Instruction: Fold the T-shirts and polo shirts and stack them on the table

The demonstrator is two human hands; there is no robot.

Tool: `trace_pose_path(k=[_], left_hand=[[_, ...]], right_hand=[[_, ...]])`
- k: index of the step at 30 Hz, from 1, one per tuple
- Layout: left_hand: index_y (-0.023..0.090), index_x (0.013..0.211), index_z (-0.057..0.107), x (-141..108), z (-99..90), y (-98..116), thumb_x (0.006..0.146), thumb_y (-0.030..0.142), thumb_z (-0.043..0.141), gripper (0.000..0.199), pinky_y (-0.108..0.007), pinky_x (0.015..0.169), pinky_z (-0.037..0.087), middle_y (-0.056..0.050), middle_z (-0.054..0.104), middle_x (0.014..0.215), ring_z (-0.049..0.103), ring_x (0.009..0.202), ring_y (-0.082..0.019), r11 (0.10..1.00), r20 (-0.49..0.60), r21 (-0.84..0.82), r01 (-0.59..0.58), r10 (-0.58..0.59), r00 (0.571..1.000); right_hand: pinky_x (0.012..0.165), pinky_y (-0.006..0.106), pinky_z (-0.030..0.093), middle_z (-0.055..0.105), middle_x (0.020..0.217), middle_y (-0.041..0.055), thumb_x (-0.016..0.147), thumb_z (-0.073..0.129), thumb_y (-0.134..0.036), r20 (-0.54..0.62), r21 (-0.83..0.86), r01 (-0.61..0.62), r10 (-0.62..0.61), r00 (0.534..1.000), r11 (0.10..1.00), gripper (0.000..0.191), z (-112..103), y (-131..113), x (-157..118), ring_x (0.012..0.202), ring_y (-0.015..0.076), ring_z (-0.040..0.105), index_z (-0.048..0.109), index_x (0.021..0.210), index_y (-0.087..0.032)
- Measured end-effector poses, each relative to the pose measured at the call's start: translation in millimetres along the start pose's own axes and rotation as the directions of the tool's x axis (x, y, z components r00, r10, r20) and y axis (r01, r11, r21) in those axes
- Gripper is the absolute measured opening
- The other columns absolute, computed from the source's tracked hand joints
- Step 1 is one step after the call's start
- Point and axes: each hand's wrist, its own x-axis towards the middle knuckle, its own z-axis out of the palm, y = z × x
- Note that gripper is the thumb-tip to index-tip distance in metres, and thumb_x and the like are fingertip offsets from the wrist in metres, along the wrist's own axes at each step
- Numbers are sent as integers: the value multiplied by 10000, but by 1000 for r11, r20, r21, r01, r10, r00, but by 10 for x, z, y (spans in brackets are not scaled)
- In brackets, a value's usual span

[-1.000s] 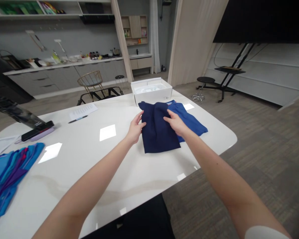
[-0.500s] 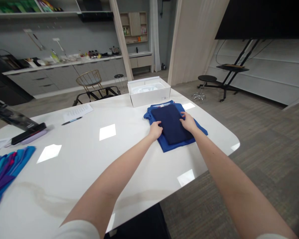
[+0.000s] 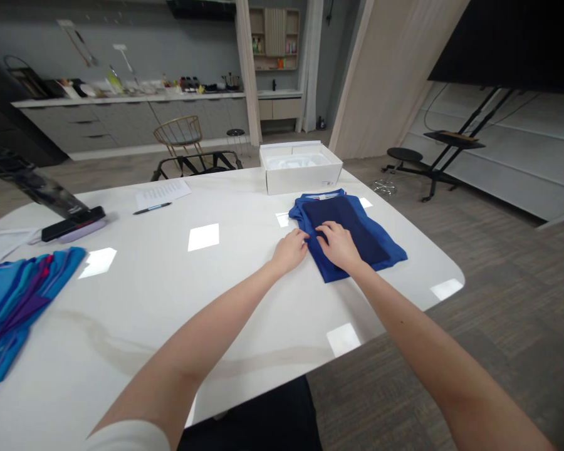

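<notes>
A blue T-shirt (image 3: 385,243) lies on the white table, its collar toward the box. On top of it rests a flat dark navy rectangle (image 3: 357,228); whether it is cloth or a board I cannot tell. My left hand (image 3: 289,252) is at the shirt's left edge, fingers curled and fingertips closed on the fabric border. My right hand (image 3: 339,247) lies over the left part of the navy rectangle, fingers apart and slightly bent, the tips near its left edge.
A white box (image 3: 301,178) with pale contents stands behind the shirt. Colourful clothes (image 3: 23,300) are piled at the left. A pen (image 3: 152,208), a printed sheet (image 3: 172,189) and a black upright device (image 3: 70,219) are also on the table (image 3: 244,300).
My right hand has moved left from the navy rectangle's right side to its left part. My left hand has shifted to the shirt's left edge. The view has turned slightly left.
</notes>
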Motion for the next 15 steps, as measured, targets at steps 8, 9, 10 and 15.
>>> trace_pose_path(k=[8,9,10,15], left_hand=[[220,1114,709,-1083,-892,-776,944,179,512,263,-333,979,526,-58,699,1180,682,1044,-201,981,-58,45,191,-188,980],[222,1102,712,-1273,-1012,-896,941,172,510,263,-328,972,526,-55,703,1170,683,1038,-198,975,-71,44,220,-217,974],[222,1092,713,-1468,-1135,-1016,939,167,506,263,-323,962,527,-52,706,1159,684,1030,-195,967,-86,45,249,-244,966],[219,1081,707,-2463,-1827,-1552,923,135,493,278,-325,933,519,-48,713,1145,683,1027,-196,915,-204,135,379,-349,915]], right_hand=[[852,317,515,691,1165,76,974,571,-233,174,385,60,-137,975,921,206,388,-1276,105,897,182,681,693,1139,-212],[837,308,515,704,1127,71,973,574,-234,203,423,72,-172,964,903,194,460,-1478,125,870,175,679,700,1117,-208],[823,302,512,717,1086,67,972,574,-237,231,454,84,-209,950,887,181,538,-1693,147,856,173,678,708,1090,-206],[797,282,496,755,980,39,967,575,-243,307,576,141,-373,876,805,162,975,-2931,283,848,172,676,729,1011,-218]])
